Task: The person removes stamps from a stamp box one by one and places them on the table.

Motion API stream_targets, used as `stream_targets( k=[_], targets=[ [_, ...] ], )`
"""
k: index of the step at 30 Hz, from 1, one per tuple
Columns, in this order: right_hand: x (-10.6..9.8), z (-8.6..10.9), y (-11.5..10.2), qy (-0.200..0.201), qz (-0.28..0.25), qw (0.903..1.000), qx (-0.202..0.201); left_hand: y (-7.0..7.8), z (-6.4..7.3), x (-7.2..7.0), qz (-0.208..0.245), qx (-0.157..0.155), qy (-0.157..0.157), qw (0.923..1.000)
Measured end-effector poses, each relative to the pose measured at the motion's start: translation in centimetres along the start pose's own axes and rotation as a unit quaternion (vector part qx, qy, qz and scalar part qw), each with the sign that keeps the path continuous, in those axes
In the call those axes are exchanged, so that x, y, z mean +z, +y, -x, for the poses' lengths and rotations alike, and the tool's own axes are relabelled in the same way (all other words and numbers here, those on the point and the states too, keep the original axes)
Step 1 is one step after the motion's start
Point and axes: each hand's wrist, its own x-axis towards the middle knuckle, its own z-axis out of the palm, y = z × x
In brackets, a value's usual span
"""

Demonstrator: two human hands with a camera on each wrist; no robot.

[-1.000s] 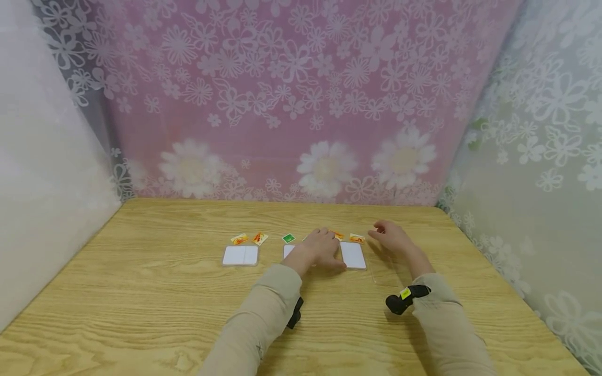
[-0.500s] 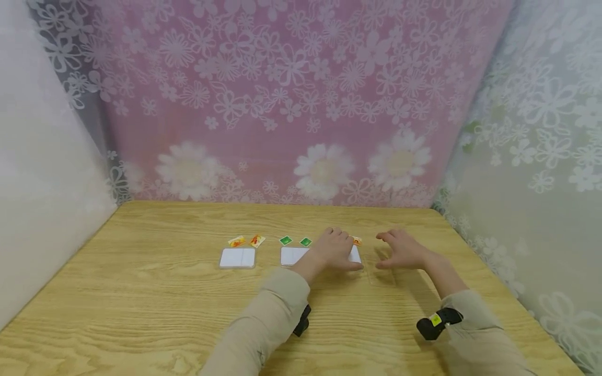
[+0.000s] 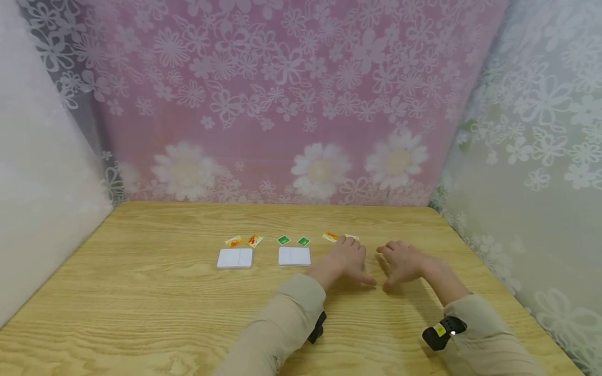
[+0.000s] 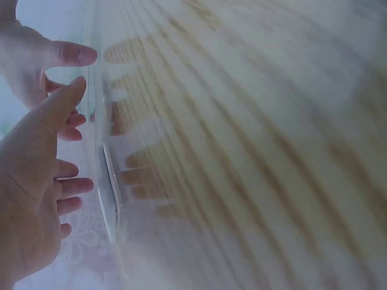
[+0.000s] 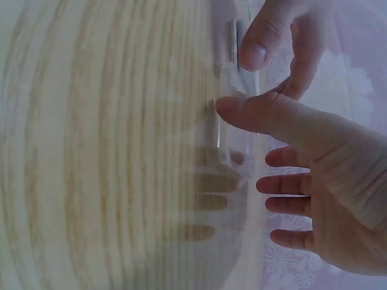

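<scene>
My left hand is low over the table at right of centre, hiding the third white-filled case in the head view. Its fingers are spread in the left wrist view, with a flat case beyond them. My right hand faces it, a small gap between the two. A clear plastic lid stands by the right thumb in the right wrist view; whether the thumb touches it I cannot tell. The right fingers are straight and apart. Behind the left hand lie an orange-patterned card and a partly hidden one.
Two cases with white contents, one at left and one in the middle, lie on the wooden table. Behind them are two orange-patterned cards and two green cards. Floral curtains enclose the table.
My left hand has moved right, uncovering the middle case and green cards and covering the third case. The right hand first drew back to the right, then moved slightly nearer me.
</scene>
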Motion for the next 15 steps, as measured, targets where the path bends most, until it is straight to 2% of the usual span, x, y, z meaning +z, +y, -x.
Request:
stream_targets(
  k=[6,15],
  targets=[
    [0.40,-0.21,0.08,-0.005,-0.023,0.9994,-0.027,0.17,0.18,0.07,0.036,0.023,-0.010,0.9990],
    [0.63,-0.43,0.31,-0.003,-0.042,0.9982,-0.042,0.34,-0.26,0.37,0.010,0.037,0.000,0.9993]
  ],
)
